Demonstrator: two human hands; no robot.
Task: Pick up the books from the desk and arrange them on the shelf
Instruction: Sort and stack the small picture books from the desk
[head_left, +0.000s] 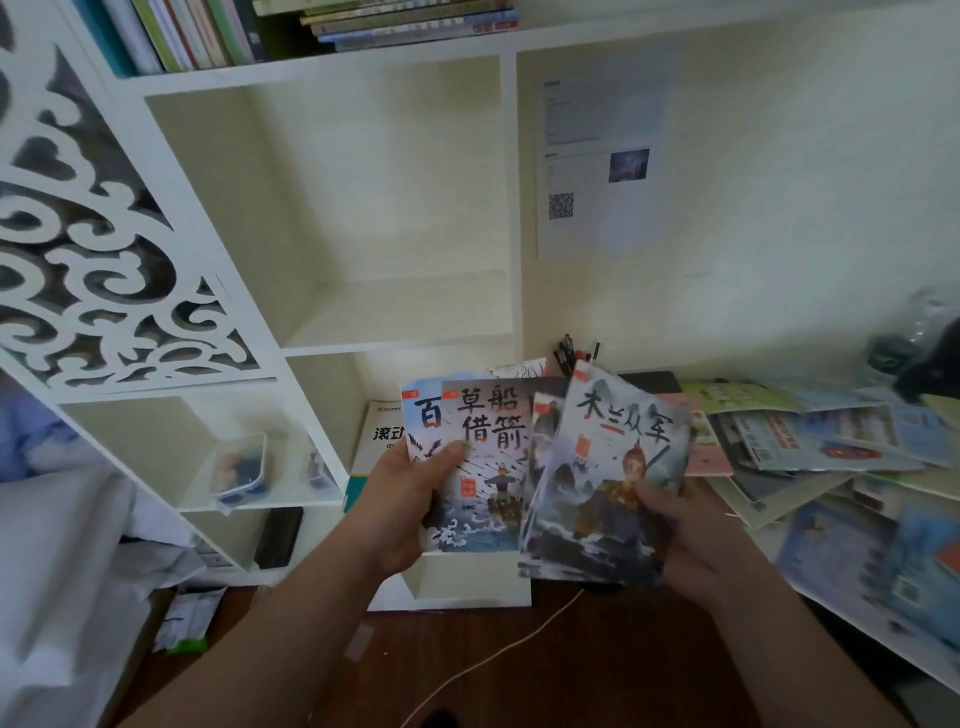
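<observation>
Both hands held thin books (545, 467), left hand (410, 499) and right hand (691, 535) gripping them fanned below the shelf (400, 338), probably to sort them.

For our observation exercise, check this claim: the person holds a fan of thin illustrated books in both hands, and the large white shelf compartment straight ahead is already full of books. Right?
Not quite. The head view shows the large white shelf compartment empty; both hands do hold the fan of thin illustrated books.
</observation>
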